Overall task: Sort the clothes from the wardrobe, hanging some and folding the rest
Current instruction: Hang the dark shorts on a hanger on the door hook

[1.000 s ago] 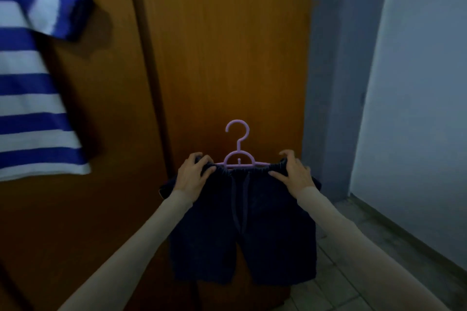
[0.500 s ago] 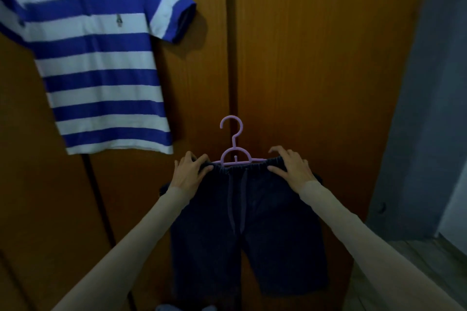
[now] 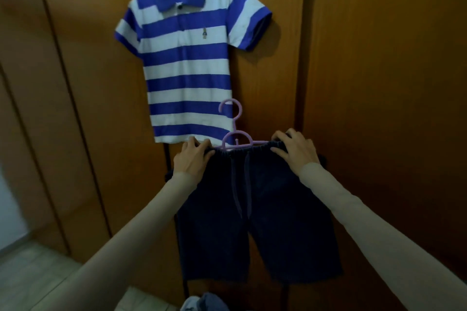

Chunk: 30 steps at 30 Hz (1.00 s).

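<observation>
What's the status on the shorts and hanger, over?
Left hand and right hand each grip the waistband of the dark shorts. Shorts on purple hanger, hook free. Striped polo shirt hangs just behind.

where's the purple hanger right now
Head view, centre: the purple hanger sits in the waistband of the dark shorts, between both hands, below the striped polo.

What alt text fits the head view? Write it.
Both hands, left hand and right hand, grip dark shorts on a purple hanger before wooden doors, where a striped polo hangs.
</observation>
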Motion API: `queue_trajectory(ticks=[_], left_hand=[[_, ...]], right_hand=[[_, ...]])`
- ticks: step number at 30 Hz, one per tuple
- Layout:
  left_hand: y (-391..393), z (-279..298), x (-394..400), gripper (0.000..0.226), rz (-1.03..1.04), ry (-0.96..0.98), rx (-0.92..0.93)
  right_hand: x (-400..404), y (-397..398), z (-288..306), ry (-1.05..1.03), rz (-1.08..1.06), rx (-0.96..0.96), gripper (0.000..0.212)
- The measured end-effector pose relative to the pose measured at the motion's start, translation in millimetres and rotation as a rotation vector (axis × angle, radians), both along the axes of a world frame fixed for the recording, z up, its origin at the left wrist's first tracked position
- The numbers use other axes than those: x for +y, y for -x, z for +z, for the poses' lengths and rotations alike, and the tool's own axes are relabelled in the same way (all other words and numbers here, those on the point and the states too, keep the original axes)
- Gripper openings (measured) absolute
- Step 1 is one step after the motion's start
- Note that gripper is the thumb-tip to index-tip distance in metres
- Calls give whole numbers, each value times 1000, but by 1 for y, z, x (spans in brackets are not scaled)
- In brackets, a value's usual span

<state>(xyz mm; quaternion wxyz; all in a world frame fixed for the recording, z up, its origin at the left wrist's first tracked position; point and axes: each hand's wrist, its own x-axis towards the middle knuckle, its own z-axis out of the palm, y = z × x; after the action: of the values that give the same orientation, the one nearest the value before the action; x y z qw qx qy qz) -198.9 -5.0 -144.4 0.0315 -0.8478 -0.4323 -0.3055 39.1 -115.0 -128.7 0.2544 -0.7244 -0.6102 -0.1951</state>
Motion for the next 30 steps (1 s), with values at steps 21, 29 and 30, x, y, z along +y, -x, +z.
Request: queue_trajectory(ticks=[21, 29, 30], left_hand=[[124, 170, 179, 29, 358, -590, 46], [119, 257, 261, 40, 325, -768, 41], [115, 266, 267, 42, 310, -804, 25]], right_hand=[[210, 148, 151, -671, -129, -158, 23], [265, 157, 235, -744, -304, -228, 28], [268, 155, 246, -748, -314, -223, 27]])
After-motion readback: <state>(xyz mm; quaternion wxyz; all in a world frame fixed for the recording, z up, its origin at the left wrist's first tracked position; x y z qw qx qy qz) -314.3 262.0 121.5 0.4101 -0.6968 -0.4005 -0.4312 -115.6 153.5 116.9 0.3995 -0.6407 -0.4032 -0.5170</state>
